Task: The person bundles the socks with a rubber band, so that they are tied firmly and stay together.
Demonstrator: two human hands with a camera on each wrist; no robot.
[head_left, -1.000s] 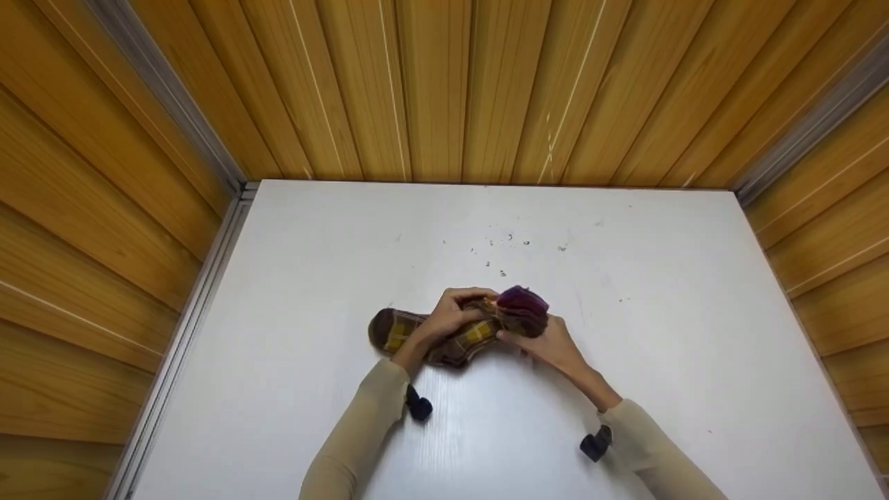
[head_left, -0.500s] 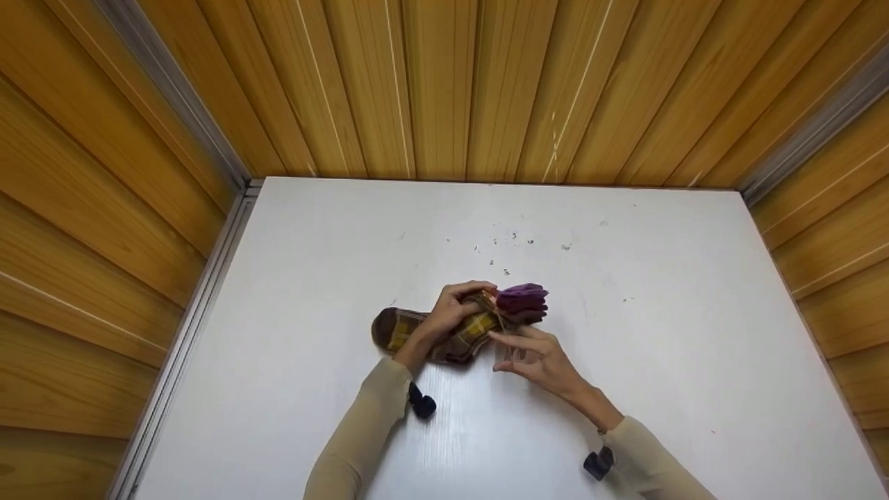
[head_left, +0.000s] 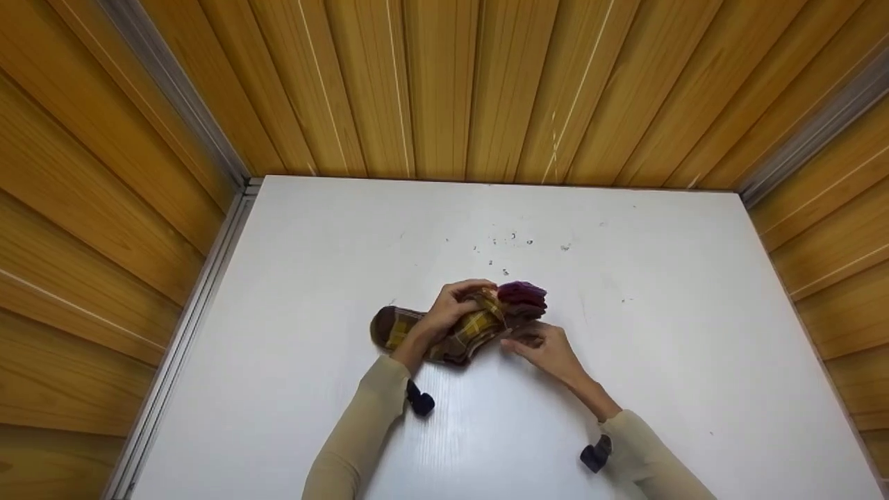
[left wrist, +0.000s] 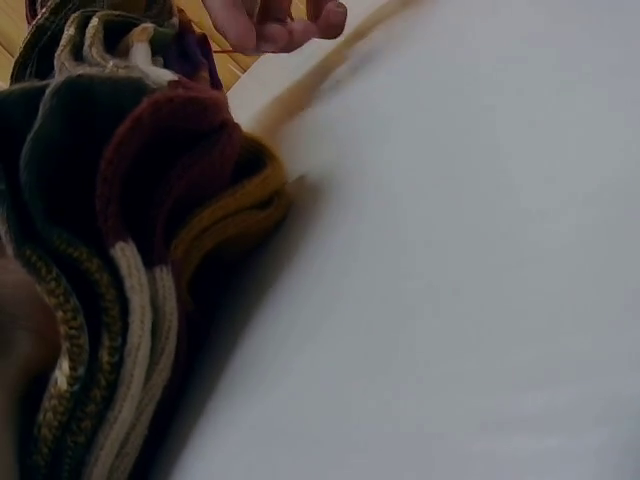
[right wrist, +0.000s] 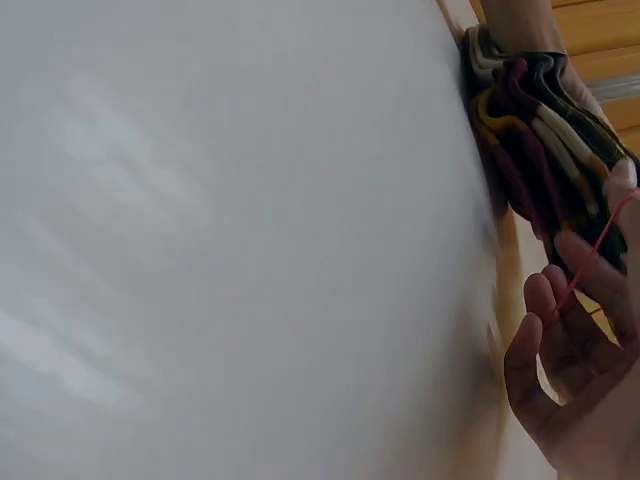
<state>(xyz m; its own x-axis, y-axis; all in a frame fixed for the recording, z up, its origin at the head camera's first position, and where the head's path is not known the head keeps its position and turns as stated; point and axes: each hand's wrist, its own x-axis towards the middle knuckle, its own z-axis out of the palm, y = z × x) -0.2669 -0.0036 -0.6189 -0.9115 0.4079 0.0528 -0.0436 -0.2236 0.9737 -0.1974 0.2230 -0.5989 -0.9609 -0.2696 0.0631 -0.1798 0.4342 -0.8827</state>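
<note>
A bundle of stacked plaid socks (head_left: 396, 328) lies across the middle of the table, brown and yellow on top with purple cuffs at its right end. My left hand (head_left: 448, 314) grips the bundle near its middle, thumb on top. In the left wrist view, the folded layers of the socks (left wrist: 170, 150) show green, maroon, mustard and cream edges. My right hand (head_left: 552, 353) is just below the cuff end, thumb and fingers drawn together. A thin red rubber band (right wrist: 597, 243) stretches taut across its fingers in the right wrist view. How far the band goes round the socks is hidden.
The white table (head_left: 312, 243) bears small dark marks (head_left: 505, 271) beyond the socks. Wood-panelled walls (head_left: 430, 90) rise at the back and both sides. A small black wrist camera (head_left: 421, 401) sits at the left cuff, and another black camera (head_left: 595, 455) at the right.
My right hand moved down off the cuff end with its fingers spread, then its thumb and fingers came together near the socks. My left hand keeps its grip, and the bundle has barely shifted.
</note>
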